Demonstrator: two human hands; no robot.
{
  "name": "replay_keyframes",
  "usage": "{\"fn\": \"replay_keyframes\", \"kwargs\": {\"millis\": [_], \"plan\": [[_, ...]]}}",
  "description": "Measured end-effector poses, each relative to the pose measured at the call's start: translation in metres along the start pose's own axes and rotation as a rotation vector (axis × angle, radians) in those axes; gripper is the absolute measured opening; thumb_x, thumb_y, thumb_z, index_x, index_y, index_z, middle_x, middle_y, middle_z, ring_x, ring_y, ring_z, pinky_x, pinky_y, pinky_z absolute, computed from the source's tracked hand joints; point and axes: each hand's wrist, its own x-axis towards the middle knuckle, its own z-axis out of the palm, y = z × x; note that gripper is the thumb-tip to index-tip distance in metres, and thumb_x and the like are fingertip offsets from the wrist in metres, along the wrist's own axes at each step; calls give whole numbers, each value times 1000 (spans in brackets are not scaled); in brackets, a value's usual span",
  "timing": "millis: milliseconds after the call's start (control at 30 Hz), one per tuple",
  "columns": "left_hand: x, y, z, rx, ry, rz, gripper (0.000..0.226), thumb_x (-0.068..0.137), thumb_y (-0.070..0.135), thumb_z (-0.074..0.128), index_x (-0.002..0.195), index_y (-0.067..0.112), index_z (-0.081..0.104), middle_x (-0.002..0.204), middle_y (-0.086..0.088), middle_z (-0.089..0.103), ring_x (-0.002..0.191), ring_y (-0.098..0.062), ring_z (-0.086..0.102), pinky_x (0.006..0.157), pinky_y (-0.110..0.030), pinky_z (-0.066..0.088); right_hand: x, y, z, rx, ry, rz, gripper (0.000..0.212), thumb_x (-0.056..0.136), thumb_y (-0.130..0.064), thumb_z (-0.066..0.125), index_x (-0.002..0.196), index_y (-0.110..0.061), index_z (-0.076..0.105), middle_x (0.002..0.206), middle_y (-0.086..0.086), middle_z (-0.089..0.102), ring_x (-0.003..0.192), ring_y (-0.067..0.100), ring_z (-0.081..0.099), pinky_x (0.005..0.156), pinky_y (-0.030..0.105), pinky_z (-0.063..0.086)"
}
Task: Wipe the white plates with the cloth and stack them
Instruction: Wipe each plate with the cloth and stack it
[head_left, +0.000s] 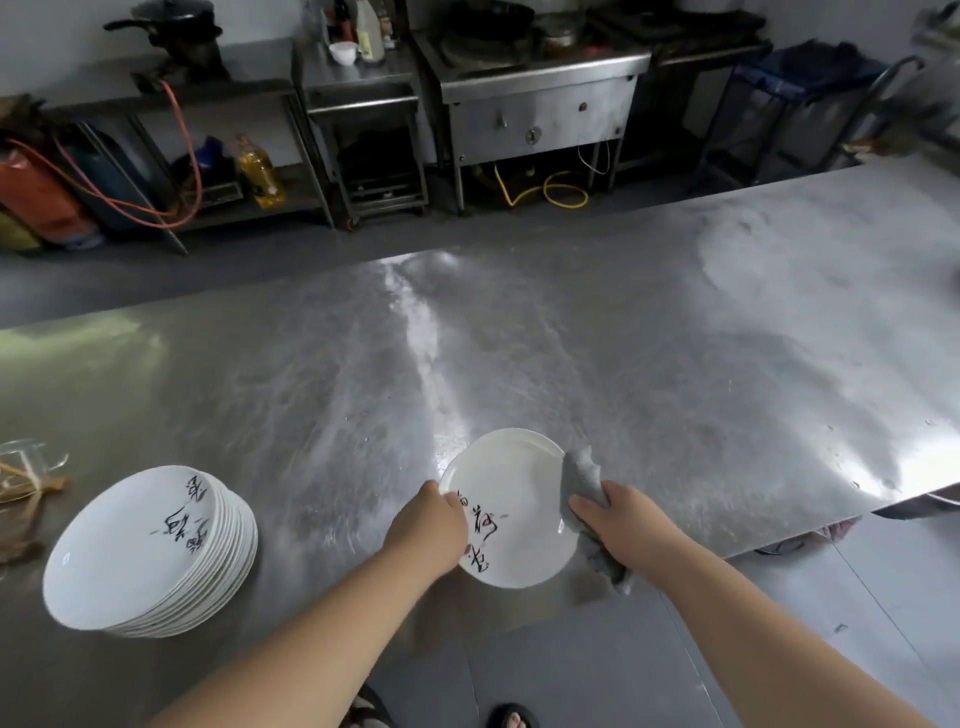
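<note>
The person stands at the near edge of a steel table (597, 338), both bare arms reaching out over it. The left hand (431, 525) grips a white plate (519, 499) by its left rim, fingers curled over the edge beside the black brush lettering painted there. The plate is held near the table's front edge, tilted a little toward the person; whether its far rim touches the steel I cannot tell. The right hand (618, 514) is closed around a grey cloth (584, 480), bunched in the fist, and presses it against the plate's right rim. One end of the cloth sticks up past the fingers, the other hangs below the wrist.

To the left of the held plate, well apart from it, sits a stack (150, 551) of the same white plates on the table, leaning slightly, the top one showing the same black lettering. Further left of the stack, at the table's end, is a glass dish (26, 457) with some brownish scraps by it. Across the aisle beyond the table stands a steel stove (535, 98), with a yellow oil bottle (260, 174) on a low shelf to its left.
</note>
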Motion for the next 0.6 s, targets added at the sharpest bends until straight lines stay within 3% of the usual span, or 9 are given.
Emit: {"fn": "replay_keyframes", "kwargs": {"millis": [67,133,267,367,500,600], "plan": [[17,6,1,127,20,25,38,112,37,32,132,10,48,122,-14,67,108,-35,66,86,-41,54,13,-3,1,16,-2,-3,37,100,-39,56,99,-2,59,84,12,74,79,37,72,83,50,60],[32,11,5,180,52,55,35,112,38,33,131,9,43,120,-15,68,103,-36,65,79,-43,51,27,-3,2,79,-41,0,33,100,-37,53,100,-4,58,75,11,75,72,40,74,76,51,63],[52,15,20,247,105,84,27,112,35,36,122,10,34,87,-7,62,81,-31,60,64,-41,46,44,1,2,11,-21,-8,27,102,-38,51,100,-12,58,76,7,76,69,33,75,57,36,57],[59,14,30,319,141,85,28,112,36,36,123,10,35,73,1,47,76,-29,57,58,-38,41,49,6,8,-80,4,-6,30,102,-40,50,102,-10,56,87,12,75,76,35,73,68,48,62],[66,13,38,472,160,94,31,112,39,33,128,13,37,99,-6,69,87,-30,67,60,-36,41,51,12,17,-98,78,-7,31,100,-42,52,98,-11,53,82,8,73,69,29,72,66,49,62],[70,12,43,545,131,83,34,111,40,32,128,13,43,112,-7,73,99,-30,72,65,-36,41,52,16,22,-89,127,3,34,99,-46,56,95,-13,49,85,9,69,72,31,69,67,51,61]]}}
